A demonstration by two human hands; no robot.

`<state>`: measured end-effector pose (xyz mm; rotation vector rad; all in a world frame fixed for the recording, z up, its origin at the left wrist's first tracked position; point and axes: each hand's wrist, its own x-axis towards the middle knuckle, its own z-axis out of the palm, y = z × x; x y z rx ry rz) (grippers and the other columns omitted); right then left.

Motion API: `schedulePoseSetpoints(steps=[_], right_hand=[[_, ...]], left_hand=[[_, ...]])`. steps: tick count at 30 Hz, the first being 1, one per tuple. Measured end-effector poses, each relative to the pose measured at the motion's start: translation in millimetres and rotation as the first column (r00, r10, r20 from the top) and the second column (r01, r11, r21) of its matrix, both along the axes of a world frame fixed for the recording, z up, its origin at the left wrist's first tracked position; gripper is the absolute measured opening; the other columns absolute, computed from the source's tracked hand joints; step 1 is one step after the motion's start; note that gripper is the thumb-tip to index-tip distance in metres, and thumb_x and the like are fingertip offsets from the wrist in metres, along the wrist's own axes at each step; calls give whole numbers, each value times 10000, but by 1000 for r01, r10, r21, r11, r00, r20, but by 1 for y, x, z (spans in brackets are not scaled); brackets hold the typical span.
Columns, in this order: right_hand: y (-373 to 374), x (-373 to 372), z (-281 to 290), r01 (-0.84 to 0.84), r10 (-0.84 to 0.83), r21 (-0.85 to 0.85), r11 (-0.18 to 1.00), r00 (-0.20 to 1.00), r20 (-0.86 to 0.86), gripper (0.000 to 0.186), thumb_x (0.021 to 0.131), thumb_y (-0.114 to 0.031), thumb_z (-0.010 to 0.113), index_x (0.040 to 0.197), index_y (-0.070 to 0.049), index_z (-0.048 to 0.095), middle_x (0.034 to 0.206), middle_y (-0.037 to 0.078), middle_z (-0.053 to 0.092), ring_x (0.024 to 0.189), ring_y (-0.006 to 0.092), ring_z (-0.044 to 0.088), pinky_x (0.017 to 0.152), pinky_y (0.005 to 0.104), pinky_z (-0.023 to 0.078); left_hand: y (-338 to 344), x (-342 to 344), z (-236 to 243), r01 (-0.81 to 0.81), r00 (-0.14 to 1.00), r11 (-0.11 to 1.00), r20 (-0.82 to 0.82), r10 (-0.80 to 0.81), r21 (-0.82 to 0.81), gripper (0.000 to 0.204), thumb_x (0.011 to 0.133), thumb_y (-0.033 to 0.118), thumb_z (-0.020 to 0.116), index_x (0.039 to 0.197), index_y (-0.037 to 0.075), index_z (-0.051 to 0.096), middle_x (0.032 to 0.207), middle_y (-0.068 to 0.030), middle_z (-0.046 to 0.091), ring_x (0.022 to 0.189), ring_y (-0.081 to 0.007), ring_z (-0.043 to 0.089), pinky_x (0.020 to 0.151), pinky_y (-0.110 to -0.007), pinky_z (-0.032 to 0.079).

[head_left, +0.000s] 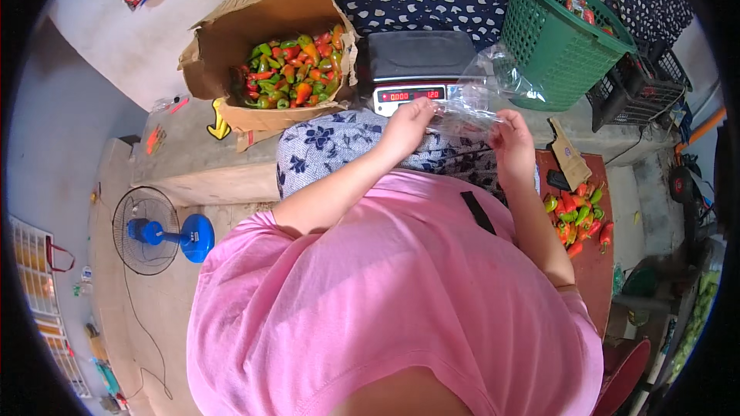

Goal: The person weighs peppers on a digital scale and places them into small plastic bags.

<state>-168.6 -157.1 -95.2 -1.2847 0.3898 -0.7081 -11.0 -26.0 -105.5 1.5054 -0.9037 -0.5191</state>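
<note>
A clear plastic bag (468,112) is stretched between my hands above my lap. My left hand (411,128) pinches one side of it, close to the front of the digital scale (421,58). On the other side, my right hand (512,145) grips the bag with bent fingers. Part of the clear plastic rises behind my hands, toward the green basket. No contents show inside the bag. The scale's red display is lit, and its grey platform carries nothing. To the left of the scale, an open cardboard box (223,38) holds red, green and orange peppers (297,69).
A tall green basket (532,38) stands at the right, beside a black crate (640,92). More peppers (580,216) lie on a reddish board near a cardboard scrap (569,156). A yellow-handled tool (220,119) rests by the box. A blue fan (196,237) stands at left.
</note>
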Motion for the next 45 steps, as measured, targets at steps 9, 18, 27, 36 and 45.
schedulePoseSetpoints(steps=[9, 18, 27, 36, 45], right_hand=[[19, -6, -10, -235, 20, -436, 869, 896, -443, 295, 869, -224, 607, 1055, 4, 583, 874, 73, 621, 800, 131, 569, 705, 285, 448], [16, -6, -27, -58, 68, 253, 966, 997, -31, 190, 882, -86, 545, 1057, -28, 592, 802, -11, 563, 681, 81, 492, 602, 235, 394], [19, -7, -20, -142, -21, -468, 872, 945, -325, 221, 842, -58, 535, 1055, -37, 592, 790, 24, 601, 660, 104, 526, 587, 249, 422], [-9, -7, -45, -245, 265, 423, 872, 964, 13, 353, 840, -35, 534, 1192, -1, 533, 1042, 62, 610, 884, 142, 584, 776, 283, 474], [-26, 10, -76, -166, 35, -308, 937, 920, -389, 279, 860, -112, 578, 1123, -20, 588, 1186, 69, 583, 1097, 177, 545, 907, 310, 438]], left_hand=[[5, 10, -11, 129, 925, 983, -341, -167, -132, 286, 888, 113, 476, 1154, 27, 539, 1001, -44, 612, 958, -131, 546, 886, -257, 393], [0, -13, -18, 270, 943, 958, 173, -284, 100, 359, 797, 122, 703, 1092, 33, 519, 854, -6, 581, 856, -90, 556, 756, -248, 447], [-1, 10, -35, 164, 830, 970, -507, -234, -180, 176, 855, 84, 579, 1025, 59, 545, 917, -19, 596, 830, -96, 547, 765, -236, 415], [6, 0, -14, 123, 980, 958, 119, -158, 257, 235, 726, 138, 732, 881, 47, 580, 788, -51, 622, 713, -113, 564, 635, -275, 444], [-1, -10, -21, 388, 859, 917, -322, -397, -95, 204, 884, 94, 546, 1073, 18, 529, 916, -37, 592, 847, -111, 553, 771, -253, 441]])
